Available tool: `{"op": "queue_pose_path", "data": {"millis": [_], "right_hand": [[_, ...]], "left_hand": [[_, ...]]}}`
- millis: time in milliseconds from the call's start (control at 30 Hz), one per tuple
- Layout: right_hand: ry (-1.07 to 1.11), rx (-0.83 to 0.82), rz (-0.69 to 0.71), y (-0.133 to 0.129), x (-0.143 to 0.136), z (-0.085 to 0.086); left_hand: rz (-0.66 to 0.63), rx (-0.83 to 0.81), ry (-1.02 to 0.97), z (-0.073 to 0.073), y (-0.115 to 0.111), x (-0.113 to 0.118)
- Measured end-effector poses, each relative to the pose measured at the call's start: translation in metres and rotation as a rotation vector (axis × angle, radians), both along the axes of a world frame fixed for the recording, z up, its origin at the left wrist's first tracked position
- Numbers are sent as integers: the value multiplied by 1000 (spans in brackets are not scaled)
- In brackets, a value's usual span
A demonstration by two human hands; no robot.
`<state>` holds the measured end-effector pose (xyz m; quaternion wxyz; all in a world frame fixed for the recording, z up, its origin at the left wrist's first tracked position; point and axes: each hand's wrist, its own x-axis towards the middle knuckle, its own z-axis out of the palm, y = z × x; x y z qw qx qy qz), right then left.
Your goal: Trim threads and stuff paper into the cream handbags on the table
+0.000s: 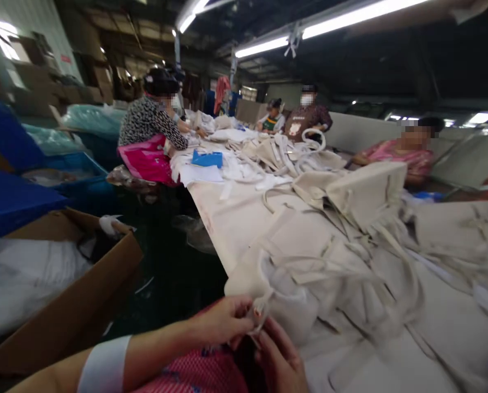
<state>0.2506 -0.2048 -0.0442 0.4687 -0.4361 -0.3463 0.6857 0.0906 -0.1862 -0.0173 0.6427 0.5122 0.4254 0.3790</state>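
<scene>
At the table's near edge, my left hand (227,322) pinches a small pale end of a cream bag (287,297) between thumb and fingers. Just to the right, my right hand (280,357) has its fingers curled against the same end from below. A small orange-brown spot shows there, too blurred to identify. The bag lies slack and crumpled on the table in front of both hands. More cream bags with long straps lie beyond it, one boxy bag (367,191) standing up from the pile.
The long pale table (217,218) stretches away, with a blue item (207,159) on it. Several people work around it, including a person in a patterned top (146,123) at the far left. An open cardboard box (64,305) and blue bins (80,169) stand at the left.
</scene>
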Motion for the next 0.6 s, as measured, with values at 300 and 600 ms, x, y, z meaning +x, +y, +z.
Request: {"op": "queue_pose_path", "data": {"millis": [300, 600], "right_hand": [[47, 22, 30, 1, -2, 3], [-49, 70, 27, 2, -1, -4]], "left_hand": [[-14, -90, -108, 9, -2, 2], [17, -125, -163, 9, -4, 5]]}}
